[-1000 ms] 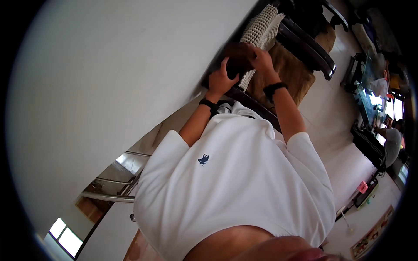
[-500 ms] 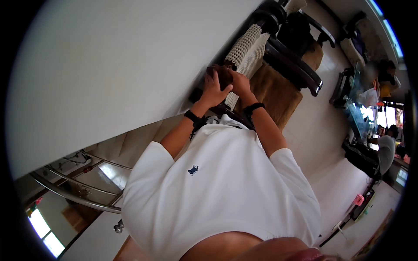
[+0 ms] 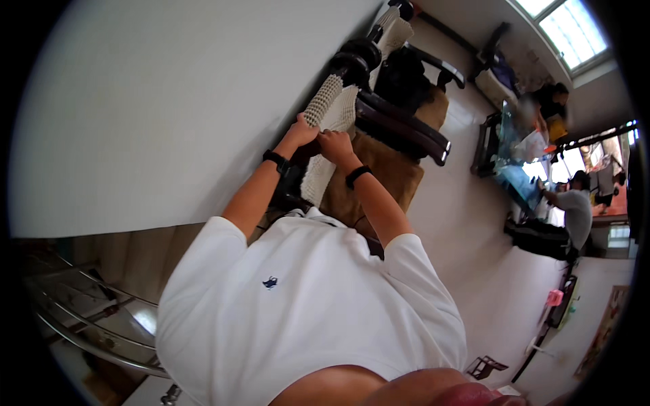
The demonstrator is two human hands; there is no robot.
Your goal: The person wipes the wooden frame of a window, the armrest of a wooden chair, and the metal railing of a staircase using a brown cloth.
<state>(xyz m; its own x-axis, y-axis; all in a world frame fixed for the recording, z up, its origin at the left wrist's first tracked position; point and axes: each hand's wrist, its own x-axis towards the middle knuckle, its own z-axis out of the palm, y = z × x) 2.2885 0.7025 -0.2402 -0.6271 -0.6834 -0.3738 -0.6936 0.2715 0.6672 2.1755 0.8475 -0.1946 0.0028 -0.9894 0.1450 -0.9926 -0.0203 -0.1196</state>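
Note:
Both hands meet at the near end of a cream woven sofa cover, which is draped over the back of a dark wooden sofa. My left hand is closed on the cover's edge beside the white wall. Close by on its right, my right hand has its fingers curled at the cover's lower edge; its fingertips are partly hidden. Between and below the hands shows a patch of dark reddish-brown wood. A dark band circles each wrist.
A brown seat cushion lies right of my hands. The white wall runs along the left, with a metal railing at lower left. Farther right, people are around a glass table, one in a grey top.
My hands have left the rounded dark wooden part and moved up against the edge of the cream cover, their fingers now curled. The view has swung, shifting the room leftward.

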